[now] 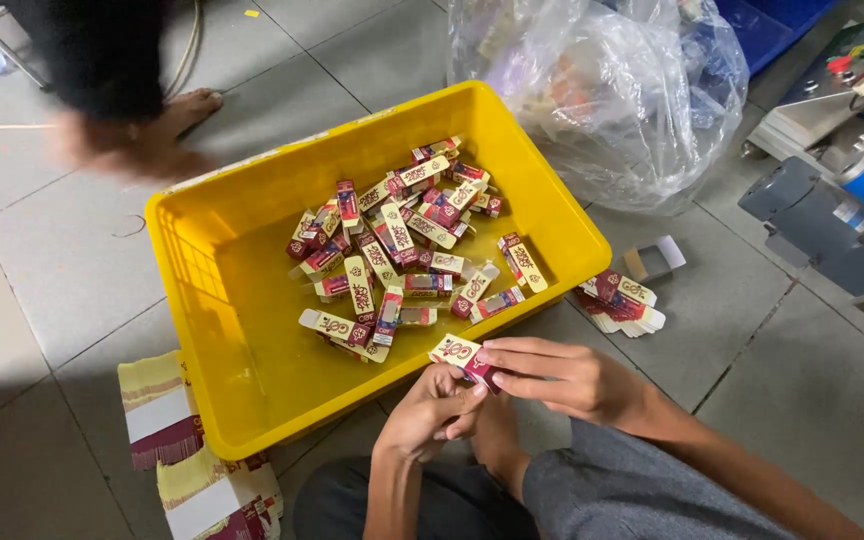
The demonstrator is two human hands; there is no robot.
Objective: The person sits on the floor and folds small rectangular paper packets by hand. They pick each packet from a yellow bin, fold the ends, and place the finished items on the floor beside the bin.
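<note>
Head view, my left hand (430, 408) and right hand (562, 377) pinching a small red-and-cream cardboard carton (463, 358) at lower centre, yellow plastic tub (242, 350) of matching cartons mid-frame, grey tiled floor (52, 270), clear plastic bag (602, 90) upper right.

Concealed, cropped and blurred items

Another person (102, 60) at top left is motion-blurred and cut off by the frame edge; only a bare foot (187, 105) reads clearly. Contents of the clear plastic bag (602, 90) are indistinct. The grey-and-blue machine (832, 210) runs off the right edge. The small carton (464, 358) is partly covered by fingers. Flat cartons (192, 460) are cropped at the bottom
</note>
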